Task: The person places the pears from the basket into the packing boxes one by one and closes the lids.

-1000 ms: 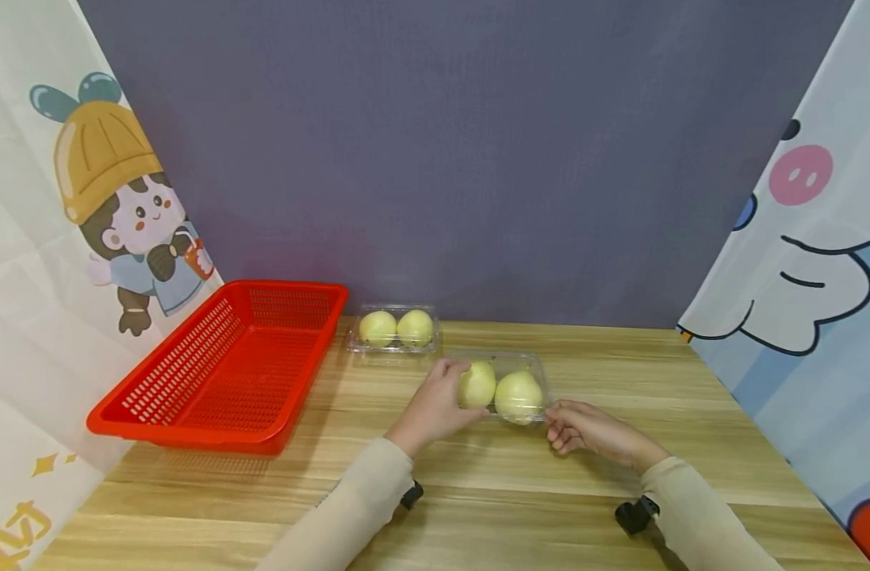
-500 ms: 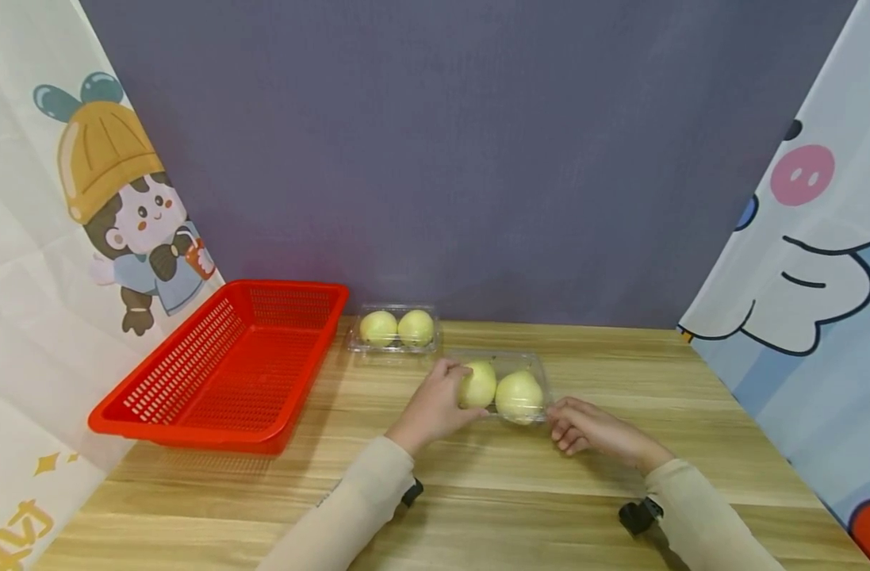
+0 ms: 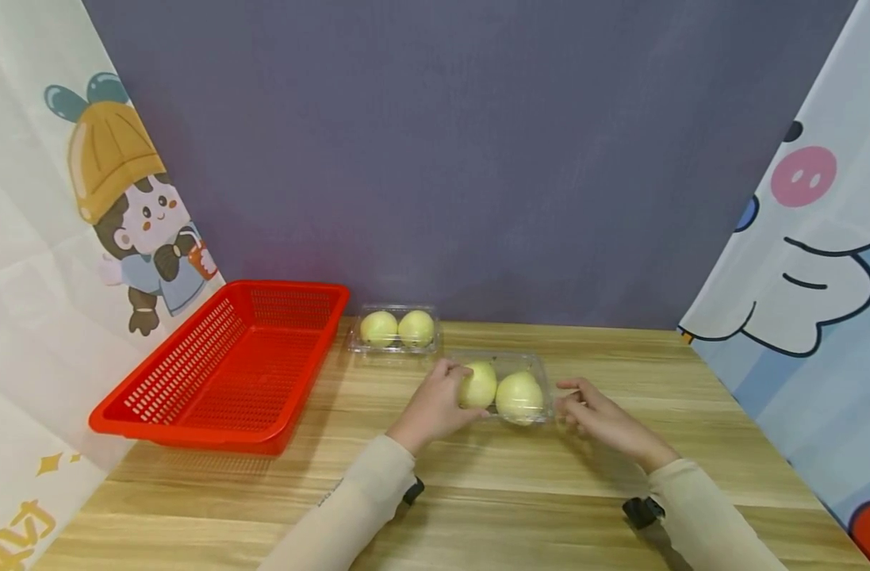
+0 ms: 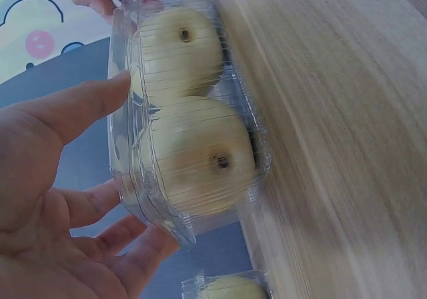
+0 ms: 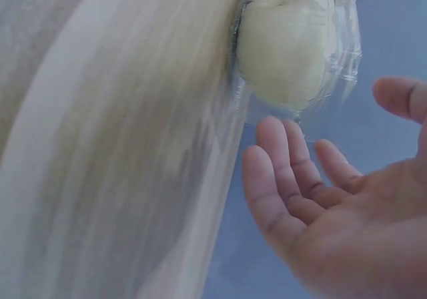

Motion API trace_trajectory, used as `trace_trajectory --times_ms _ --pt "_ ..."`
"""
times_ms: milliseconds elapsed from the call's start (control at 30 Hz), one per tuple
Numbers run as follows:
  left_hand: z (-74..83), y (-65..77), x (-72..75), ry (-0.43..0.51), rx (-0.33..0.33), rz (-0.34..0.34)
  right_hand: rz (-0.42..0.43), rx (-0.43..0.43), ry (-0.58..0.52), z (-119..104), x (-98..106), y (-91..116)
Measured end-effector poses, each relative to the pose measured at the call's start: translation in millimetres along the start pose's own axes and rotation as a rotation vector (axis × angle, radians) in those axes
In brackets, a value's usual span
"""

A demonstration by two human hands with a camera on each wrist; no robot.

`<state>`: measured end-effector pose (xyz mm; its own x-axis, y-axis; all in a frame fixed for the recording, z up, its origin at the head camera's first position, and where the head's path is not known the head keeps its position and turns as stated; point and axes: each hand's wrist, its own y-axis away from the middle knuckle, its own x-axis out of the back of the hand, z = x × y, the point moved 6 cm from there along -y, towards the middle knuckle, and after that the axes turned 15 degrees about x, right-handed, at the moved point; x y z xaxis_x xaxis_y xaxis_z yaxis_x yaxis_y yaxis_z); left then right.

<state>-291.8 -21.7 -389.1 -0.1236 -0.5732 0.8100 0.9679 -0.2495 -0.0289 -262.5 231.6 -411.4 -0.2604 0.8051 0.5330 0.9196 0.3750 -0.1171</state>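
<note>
A clear plastic clamshell box (image 3: 507, 362) with two pale yellow pears (image 3: 519, 396) inside sits on the wooden table. My left hand (image 3: 433, 404) holds its left end, thumb on the near side and fingers on the far side. Seen from the left wrist, the thumb and fingers (image 4: 90, 105) press against the clear plastic, and the lid covers the pears. My right hand (image 3: 609, 419) is just off the box's right end. In the right wrist view its fingers (image 5: 270, 192) are spread and relaxed, holding nothing, with a pear (image 5: 287, 52) visible through the plastic.
Another clear box (image 3: 394, 349) with two pears stands behind and to the left, near the dark back panel (image 3: 477, 159). On the left side of the table (image 3: 520, 515) lies a red perforated basket (image 3: 292, 432). Printed cloths hang at both sides.
My right hand has come away from the right corner of the box and its fingers have loosened. The left hand and the boxes have stayed in place.
</note>
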Motion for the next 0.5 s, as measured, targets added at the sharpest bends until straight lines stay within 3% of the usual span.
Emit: trace_trajectory --times_ms 167,400,500 --pt "0.4 -0.1 0.1 0.004 0.008 -0.005 0.052 0.134 0.159 -13.4 -0.8 -3.1" --pt "1.7 0.4 1.6 0.011 0.012 -0.004 0.092 0.223 0.357 -34.0 -11.5 -7.2" --pt "1.6 0.7 1.9 0.014 0.01 -0.002 0.106 0.307 0.452 -44.5 -17.3 -9.5"
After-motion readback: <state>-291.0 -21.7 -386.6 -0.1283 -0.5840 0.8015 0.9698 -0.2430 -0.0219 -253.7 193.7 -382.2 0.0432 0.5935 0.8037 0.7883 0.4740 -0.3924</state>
